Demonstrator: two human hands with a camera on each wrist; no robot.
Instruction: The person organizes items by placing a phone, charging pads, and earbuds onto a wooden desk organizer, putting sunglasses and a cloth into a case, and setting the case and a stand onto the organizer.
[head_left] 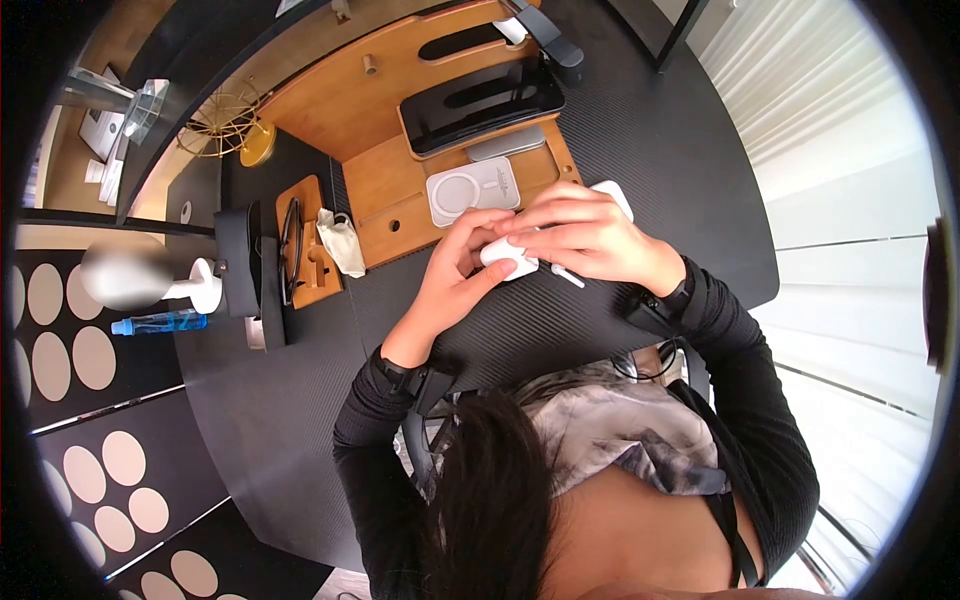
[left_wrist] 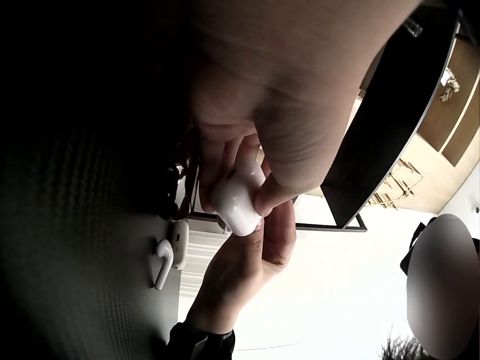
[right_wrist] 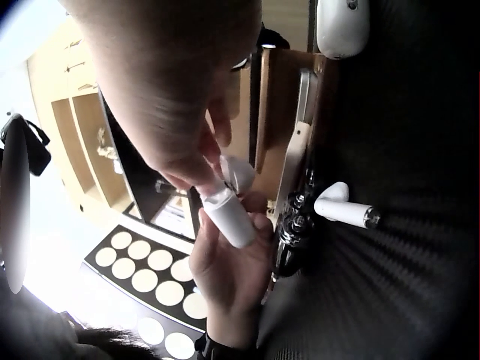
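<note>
A white earbud case (head_left: 512,256) is in my left hand (head_left: 452,285), thumb on its near side and fingers around it. In the right wrist view the lid (right_wrist: 238,174) of the case stands raised from its body (right_wrist: 231,222). My right hand (head_left: 605,238) reaches over from the other side, its bent fingertips at the mouth of the case. I cannot tell whether those fingertips pinch anything. Below the right hand a white earbud (head_left: 568,275) lies on the black tabletop (head_left: 690,160); its stem shows in the right wrist view.
Behind the hands stands a wooden desk organizer (head_left: 370,215) with a phone (head_left: 480,105) and a white charging pad (head_left: 470,190). A white rounded object (head_left: 613,198) lies beyond the right hand. Glasses (head_left: 291,250) and a small white pouch (head_left: 342,243) are at the left.
</note>
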